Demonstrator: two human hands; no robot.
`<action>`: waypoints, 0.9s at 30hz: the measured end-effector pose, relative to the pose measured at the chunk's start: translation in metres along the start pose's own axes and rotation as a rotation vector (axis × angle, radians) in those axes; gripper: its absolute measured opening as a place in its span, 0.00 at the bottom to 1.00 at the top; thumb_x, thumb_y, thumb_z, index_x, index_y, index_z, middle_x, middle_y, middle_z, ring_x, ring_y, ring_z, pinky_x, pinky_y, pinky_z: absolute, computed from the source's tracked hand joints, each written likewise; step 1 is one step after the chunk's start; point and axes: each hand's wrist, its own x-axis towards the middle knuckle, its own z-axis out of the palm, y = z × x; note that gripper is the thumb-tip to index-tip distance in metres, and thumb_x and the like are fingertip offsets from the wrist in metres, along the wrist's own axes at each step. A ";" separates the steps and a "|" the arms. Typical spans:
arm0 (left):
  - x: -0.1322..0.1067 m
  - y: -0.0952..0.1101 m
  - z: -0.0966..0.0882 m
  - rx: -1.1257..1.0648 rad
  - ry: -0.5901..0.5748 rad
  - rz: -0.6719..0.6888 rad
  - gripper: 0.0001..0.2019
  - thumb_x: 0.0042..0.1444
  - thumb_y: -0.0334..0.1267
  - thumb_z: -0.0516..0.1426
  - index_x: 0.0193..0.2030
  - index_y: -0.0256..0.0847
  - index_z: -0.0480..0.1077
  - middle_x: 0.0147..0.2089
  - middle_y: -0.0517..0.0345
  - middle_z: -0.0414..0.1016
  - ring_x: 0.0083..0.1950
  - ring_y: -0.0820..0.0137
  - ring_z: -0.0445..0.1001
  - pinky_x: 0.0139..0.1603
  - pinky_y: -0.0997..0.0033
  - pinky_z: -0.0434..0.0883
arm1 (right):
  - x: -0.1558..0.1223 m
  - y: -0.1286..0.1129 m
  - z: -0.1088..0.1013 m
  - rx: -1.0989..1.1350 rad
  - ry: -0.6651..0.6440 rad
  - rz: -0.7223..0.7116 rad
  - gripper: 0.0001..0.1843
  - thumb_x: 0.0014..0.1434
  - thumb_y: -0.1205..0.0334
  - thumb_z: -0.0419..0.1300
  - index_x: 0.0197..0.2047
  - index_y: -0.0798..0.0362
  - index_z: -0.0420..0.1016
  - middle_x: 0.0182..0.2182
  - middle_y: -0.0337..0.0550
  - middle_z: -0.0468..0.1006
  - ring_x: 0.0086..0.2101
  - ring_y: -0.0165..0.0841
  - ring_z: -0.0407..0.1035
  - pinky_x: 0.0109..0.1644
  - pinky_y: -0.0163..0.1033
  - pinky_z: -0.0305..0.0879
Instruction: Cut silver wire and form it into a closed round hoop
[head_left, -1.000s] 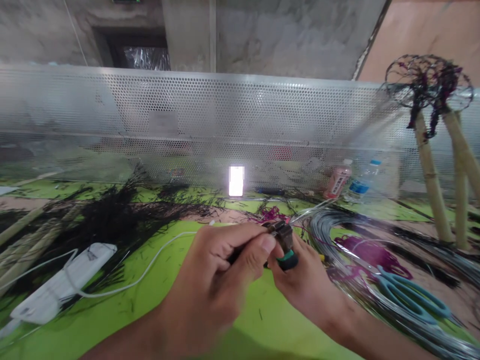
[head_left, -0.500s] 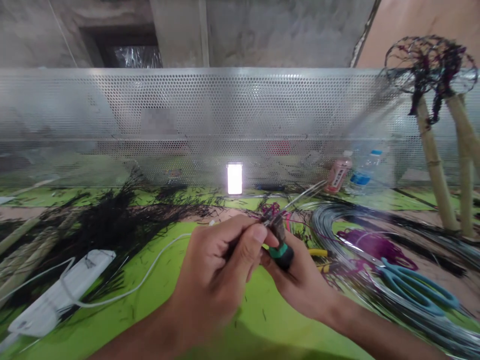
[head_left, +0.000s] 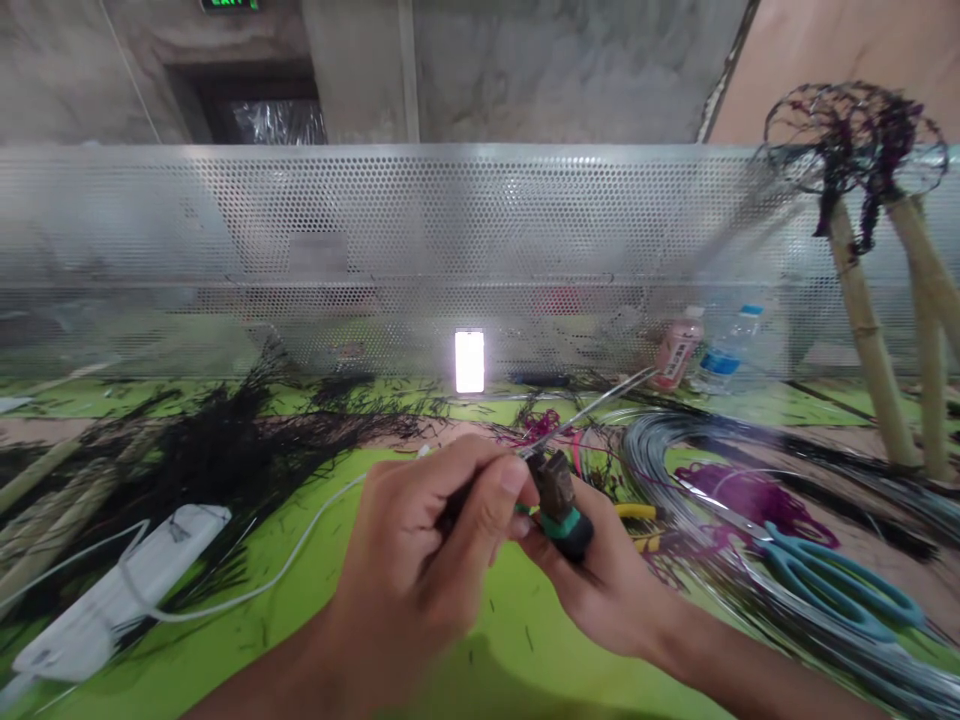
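Note:
My left hand is closed, thumb pressed against the fingers, pinching thin silver wire. The wire's free length slants up and to the right, towards the bottles. In my right hand is a pair of pliers with dark, worn jaws and a green and black grip. The jaws point upward, just below and right of the wire, close to my left fingertips. My fingers hide the other end of the wire and most of the pliers' handles.
At right lie blue-handled scissors, a wire coil and purple cord. Two bottles stand behind. A lit phone leans on the perforated metal screen. Black strands and a power strip lie left.
The pliers' jaws have dropped slightly and now sit apart from the wire, where they overlapped it before. My left hand keeps its pinch. The view has tilted up a little.

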 end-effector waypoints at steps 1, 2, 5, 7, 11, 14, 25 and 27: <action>0.001 0.000 -0.001 -0.004 -0.009 -0.018 0.11 0.70 0.37 0.53 0.34 0.43 0.71 0.21 0.71 0.60 0.20 0.82 0.59 0.21 0.82 0.57 | 0.000 0.000 -0.001 0.002 -0.006 0.007 0.07 0.68 0.63 0.56 0.49 0.46 0.68 0.35 0.35 0.70 0.34 0.29 0.62 0.39 0.38 0.63; 0.002 0.001 -0.001 -0.006 -0.022 -0.039 0.12 0.70 0.38 0.53 0.33 0.43 0.70 0.20 0.71 0.59 0.20 0.82 0.58 0.21 0.82 0.57 | 0.000 -0.001 -0.001 0.005 -0.013 0.018 0.08 0.68 0.62 0.56 0.50 0.45 0.68 0.35 0.35 0.70 0.34 0.29 0.63 0.39 0.38 0.63; 0.005 0.001 -0.002 0.005 -0.042 -0.086 0.16 0.70 0.40 0.51 0.30 0.42 0.68 0.20 0.69 0.57 0.20 0.80 0.57 0.20 0.79 0.57 | -0.002 -0.003 -0.003 0.005 -0.031 0.078 0.11 0.69 0.59 0.55 0.54 0.43 0.68 0.36 0.36 0.71 0.37 0.32 0.65 0.42 0.41 0.64; 0.005 0.001 -0.002 0.042 -0.025 -0.071 0.16 0.70 0.40 0.51 0.30 0.42 0.67 0.20 0.69 0.58 0.20 0.80 0.58 0.20 0.79 0.57 | -0.003 -0.006 -0.004 0.006 -0.037 0.124 0.12 0.69 0.57 0.56 0.55 0.43 0.68 0.38 0.37 0.72 0.39 0.33 0.66 0.43 0.41 0.64; 0.003 0.002 -0.002 0.185 0.053 0.027 0.12 0.69 0.36 0.52 0.33 0.43 0.69 0.20 0.71 0.60 0.20 0.81 0.61 0.22 0.80 0.59 | -0.006 -0.011 -0.005 0.019 -0.037 0.203 0.10 0.69 0.53 0.56 0.51 0.44 0.70 0.39 0.38 0.73 0.40 0.34 0.68 0.43 0.41 0.64; -0.001 0.002 0.000 0.293 0.132 0.146 0.08 0.68 0.34 0.54 0.37 0.42 0.71 0.21 0.71 0.64 0.20 0.83 0.63 0.23 0.82 0.61 | -0.007 -0.015 -0.004 0.042 -0.044 0.223 0.09 0.68 0.53 0.56 0.49 0.46 0.70 0.39 0.39 0.74 0.41 0.35 0.69 0.44 0.41 0.65; -0.003 -0.012 0.001 0.596 0.295 0.556 0.06 0.62 0.25 0.59 0.45 0.35 0.74 0.35 0.57 0.84 0.31 0.73 0.82 0.37 0.78 0.78 | -0.010 -0.021 -0.005 -0.022 0.022 0.190 0.08 0.66 0.57 0.58 0.45 0.51 0.72 0.34 0.43 0.76 0.34 0.36 0.69 0.39 0.42 0.71; -0.002 -0.014 -0.001 0.639 0.305 0.605 0.07 0.60 0.24 0.60 0.45 0.34 0.74 0.35 0.55 0.84 0.30 0.72 0.82 0.36 0.77 0.79 | -0.009 -0.024 -0.006 -0.030 0.014 0.162 0.08 0.66 0.58 0.57 0.47 0.50 0.72 0.34 0.44 0.76 0.33 0.35 0.69 0.37 0.42 0.71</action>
